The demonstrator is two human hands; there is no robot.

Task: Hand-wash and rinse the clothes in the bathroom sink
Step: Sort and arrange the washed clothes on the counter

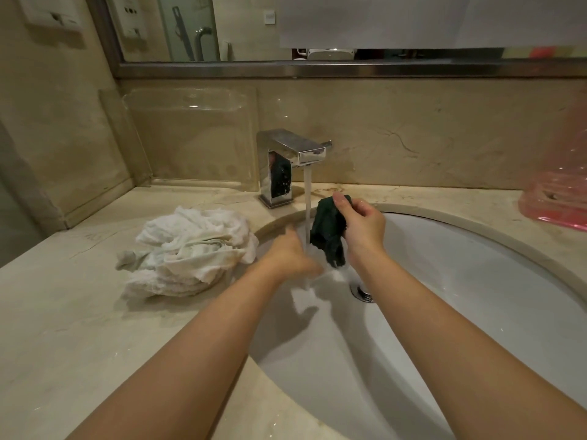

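A small dark green cloth point(328, 231) hangs over the white sink point(476, 281), just right of the water stream point(307, 211) running from the chrome tap point(286, 160). My right hand point(360, 222) grips the cloth's top, thumb pressed on it. My left hand point(293, 255) is blurred, under and beside the stream at the cloth's lower end; its fingers look extended and I cannot see it holding anything. A pile of white wet cloths point(190, 249) lies on the counter left of the basin.
The drain point(362, 292) is below my right wrist. A clear acrylic stand point(190, 138) leans against the back wall on the left. A pink plastic item point(556, 198) sits at the counter's right end. A mirror ledge point(349, 69) runs above.
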